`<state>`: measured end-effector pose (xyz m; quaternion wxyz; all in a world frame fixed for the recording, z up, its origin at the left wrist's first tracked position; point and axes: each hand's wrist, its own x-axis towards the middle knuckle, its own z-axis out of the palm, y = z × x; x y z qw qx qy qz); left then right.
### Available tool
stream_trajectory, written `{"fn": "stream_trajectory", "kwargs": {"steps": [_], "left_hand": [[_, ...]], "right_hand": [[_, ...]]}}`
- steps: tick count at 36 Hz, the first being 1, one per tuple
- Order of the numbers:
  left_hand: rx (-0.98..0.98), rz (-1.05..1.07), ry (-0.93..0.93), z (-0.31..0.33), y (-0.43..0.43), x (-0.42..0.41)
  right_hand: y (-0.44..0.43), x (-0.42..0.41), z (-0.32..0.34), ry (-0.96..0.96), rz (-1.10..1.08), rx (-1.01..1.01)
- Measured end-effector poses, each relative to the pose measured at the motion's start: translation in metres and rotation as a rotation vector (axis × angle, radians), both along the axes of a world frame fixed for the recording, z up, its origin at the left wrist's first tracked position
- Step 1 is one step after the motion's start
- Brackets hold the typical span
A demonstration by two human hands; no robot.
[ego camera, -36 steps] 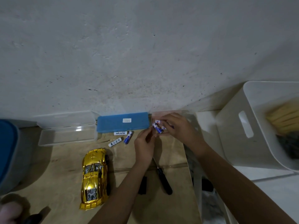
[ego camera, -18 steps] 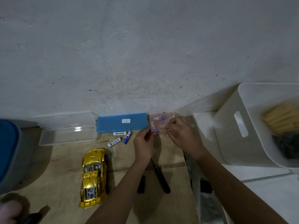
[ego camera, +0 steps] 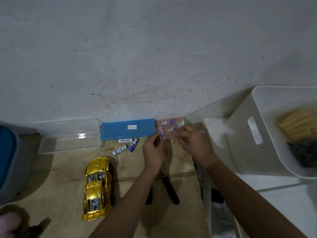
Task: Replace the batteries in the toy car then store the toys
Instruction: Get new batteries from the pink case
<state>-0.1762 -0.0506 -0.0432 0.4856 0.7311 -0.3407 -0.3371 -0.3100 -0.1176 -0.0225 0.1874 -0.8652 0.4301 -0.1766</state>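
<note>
Pink translucent case, three blue-and-white batteries now lying inside rather than pinched loose at the fingertips; left hand and right hand both grip its near edge by the wall. Gold toy car rests on the worktop, three more batteries beside the blue box. Judged: cells being put away, toy storage not begun.

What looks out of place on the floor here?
Three loose batteries lie scattered at odd angles in front of the blue case, not boxed like those in the pink box both hands hold. Nothing looks spilled or broken.
</note>
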Motion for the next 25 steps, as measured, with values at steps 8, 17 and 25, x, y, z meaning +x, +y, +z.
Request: {"fn": "stream_trajectory", "kwargs": {"steps": [8, 17, 25], "left_hand": [[0.019, -0.020, -0.073, 0.006, 0.001, -0.003], [0.163, -0.115, -0.102, 0.035, 0.008, -0.004], [0.396, -0.306, -0.850, 0.061, 0.091, 0.048]], "right_hand": [[0.003, 0.007, -0.008, -0.087, -0.058, 0.005], [0.003, 0.019, 0.013, 0.085, -0.135, 0.194], [0.024, 0.059, 0.020, 0.177, 0.022, 0.081]]}}
